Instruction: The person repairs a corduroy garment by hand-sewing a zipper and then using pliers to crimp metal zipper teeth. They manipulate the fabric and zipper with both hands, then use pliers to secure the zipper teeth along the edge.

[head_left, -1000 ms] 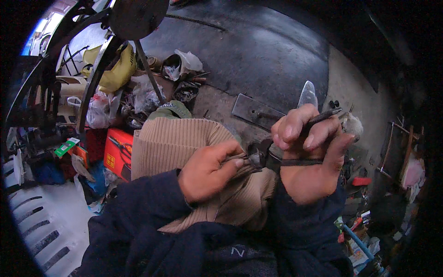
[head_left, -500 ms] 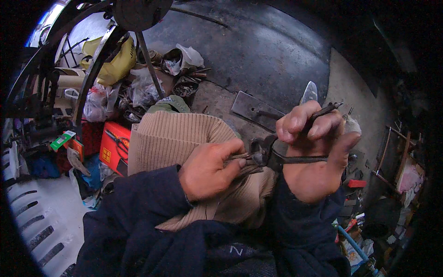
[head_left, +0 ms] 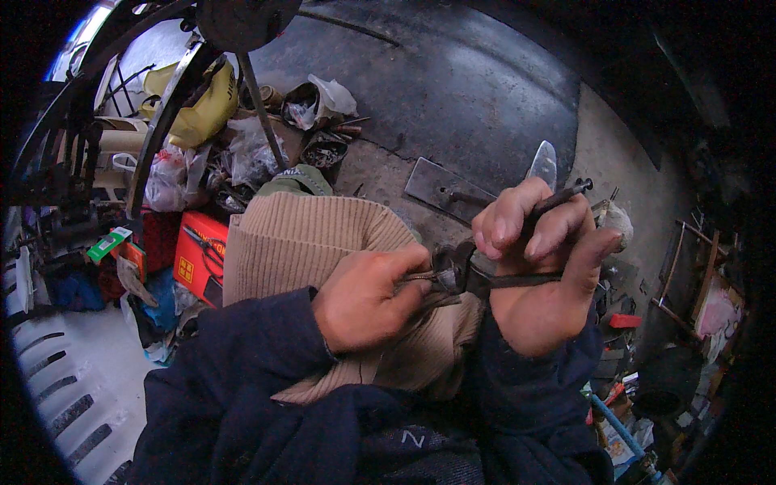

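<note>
Across my lap lies a brown ribbed cloth garment (head_left: 315, 226). My left hand (head_left: 368, 299) is closed in a pinch on its edge, where a thin strip like a metal zipper (head_left: 418, 276) pokes out past the fingertips. My right hand (head_left: 541, 267) holds dark metal pliers (head_left: 525, 280): one handle lies across the palm, the other passes between the raised fingers. Their jaws are right beside the strip, just off my left fingertips. Whether the jaws bite on it, I cannot tell.
Left of the cloth stands a red box (head_left: 200, 257) picturing scissors, near a white slotted plastic seat (head_left: 69, 396). Beyond are plastic bags (head_left: 255, 153), a yellow bag (head_left: 194, 105) and a dark metal frame (head_left: 166, 121). A flat metal plate (head_left: 440, 186) lies on the floor ahead.
My right hand has shifted slightly left, and its fingers and the pliers handle between them have tilted a little. My left hand keeps its pinch in nearly the same place.
</note>
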The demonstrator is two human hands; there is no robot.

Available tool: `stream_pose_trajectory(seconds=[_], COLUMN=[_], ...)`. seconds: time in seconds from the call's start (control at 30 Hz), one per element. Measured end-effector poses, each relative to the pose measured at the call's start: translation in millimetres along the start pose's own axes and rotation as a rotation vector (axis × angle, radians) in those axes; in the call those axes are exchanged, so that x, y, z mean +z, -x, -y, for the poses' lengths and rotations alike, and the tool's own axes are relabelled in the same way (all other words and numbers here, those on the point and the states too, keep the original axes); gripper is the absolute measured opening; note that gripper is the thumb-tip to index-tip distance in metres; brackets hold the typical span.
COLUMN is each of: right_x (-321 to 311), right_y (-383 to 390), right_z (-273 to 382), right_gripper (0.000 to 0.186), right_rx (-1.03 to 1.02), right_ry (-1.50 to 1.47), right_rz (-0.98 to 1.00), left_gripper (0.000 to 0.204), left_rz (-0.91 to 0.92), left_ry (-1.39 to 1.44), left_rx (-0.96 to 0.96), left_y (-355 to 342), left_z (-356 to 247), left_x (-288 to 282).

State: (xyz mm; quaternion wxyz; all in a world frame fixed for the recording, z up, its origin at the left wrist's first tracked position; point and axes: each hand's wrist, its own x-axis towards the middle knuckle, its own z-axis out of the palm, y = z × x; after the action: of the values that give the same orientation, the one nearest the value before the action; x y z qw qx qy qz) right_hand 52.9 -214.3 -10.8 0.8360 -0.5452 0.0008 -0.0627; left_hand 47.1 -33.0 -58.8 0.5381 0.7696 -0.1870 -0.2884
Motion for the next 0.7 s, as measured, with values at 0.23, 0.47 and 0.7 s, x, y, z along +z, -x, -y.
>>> stream_pose_trajectory(seconds=[0.23,0.47,0.7], right_x=[6.1,5.1,3.7], right_y=[2.2,2.7,1.5], right_z=[2.2,6.1,3.8], right_gripper=[0.057,0.058,0.058], right_rx=[0.06,0.031,0.015], right_ry=[0.066,0.236,0.234], right_rz=[-0.023,0.137,0.106], left_gripper=[0.014,0.012,0.013], left_rz=[0.006,0.035,0.033], left_ry=[-0.017,-0.078,-0.063], left_rx=[-0.013,-0.02,-0.016], left_y=[0.4,0.1,-1.5], left_z=[-2.2,-3.1,-3.6], left_x=[-0.2,1.1,1.0])
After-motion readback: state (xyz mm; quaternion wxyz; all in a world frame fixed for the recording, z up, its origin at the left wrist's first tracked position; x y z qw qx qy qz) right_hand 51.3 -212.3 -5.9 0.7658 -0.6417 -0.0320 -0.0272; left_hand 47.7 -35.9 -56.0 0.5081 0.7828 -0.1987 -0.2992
